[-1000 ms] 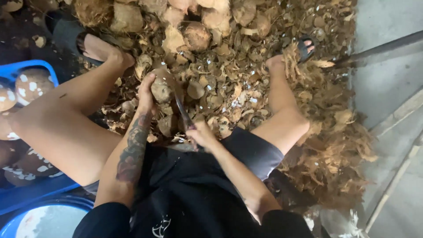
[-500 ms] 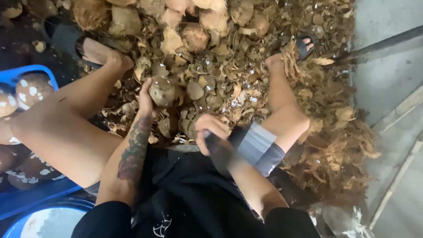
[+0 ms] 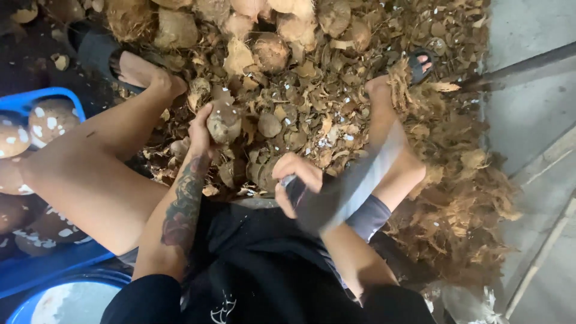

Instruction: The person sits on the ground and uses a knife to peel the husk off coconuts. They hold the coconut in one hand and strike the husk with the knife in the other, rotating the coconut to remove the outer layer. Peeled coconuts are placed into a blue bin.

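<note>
My left hand (image 3: 201,129) grips a brown husked coconut (image 3: 225,123) and holds it out over a heap of shell pieces between my legs. My right hand (image 3: 297,180) is closed on the handle of a big knife (image 3: 354,186), whose blurred grey blade points right and up across my right leg. The blade is apart from the coconut, well to its right. Both forearms reach forward from my black clothing; the left one bears a tattoo.
A thick pile of coconut shells and husk (image 3: 312,90) covers the floor ahead, fibrous husk (image 3: 474,198) heaped at right. A blue crate (image 3: 36,102) with pale peeled coconuts (image 3: 51,120) stands at left. Concrete floor (image 3: 534,108) lies at right.
The knife was at the coconut a second ago; my right hand pulled it back toward me and swung the blade out to the right. The coconut stays held in my left hand.
</note>
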